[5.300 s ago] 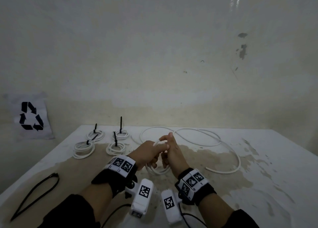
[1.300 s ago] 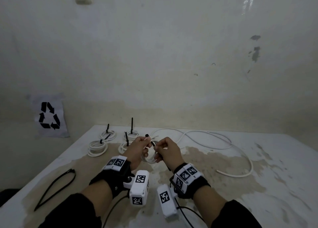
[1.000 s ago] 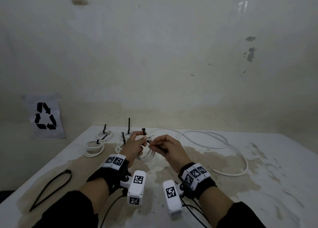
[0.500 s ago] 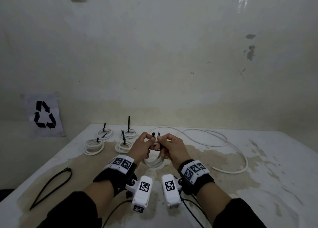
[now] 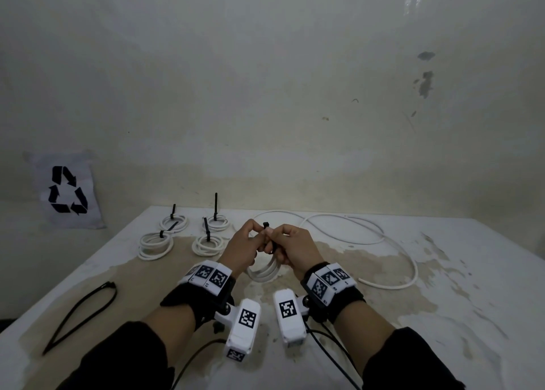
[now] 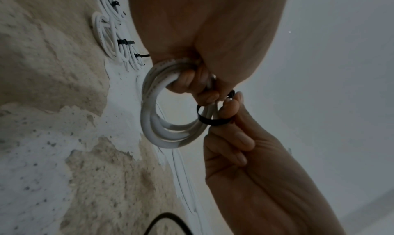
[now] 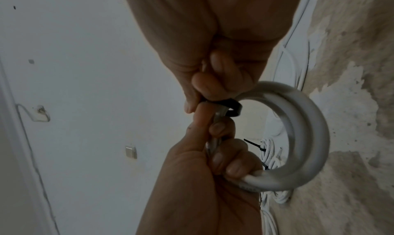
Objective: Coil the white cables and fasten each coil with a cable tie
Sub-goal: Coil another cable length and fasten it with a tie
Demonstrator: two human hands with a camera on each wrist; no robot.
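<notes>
The coil [image 5: 265, 268] of white cable is held up just above the surface [image 5: 442, 286], between both hands. It looks light but springy (likely to unwind if let go), so it is best gripped across all its turns. The left hand [image 5: 240, 246] curls round those turns; the right hand [image 5: 290, 246] pinches the black cable tie [image 6: 210, 119] looped round them.

My left hand [image 5: 240, 246] and right hand [image 5: 295, 246] are bare. Black sleeves [image 5: 118, 357] cover both forearms at the bottom of the frame. Each wrist wears a black strap [image 5: 188, 301] topped with white blocks printed with black square codes [image 5: 211, 274]. White camera pods [image 5: 242, 329] hang beneath, trailing thin black cables [image 5: 330, 350].
</notes>
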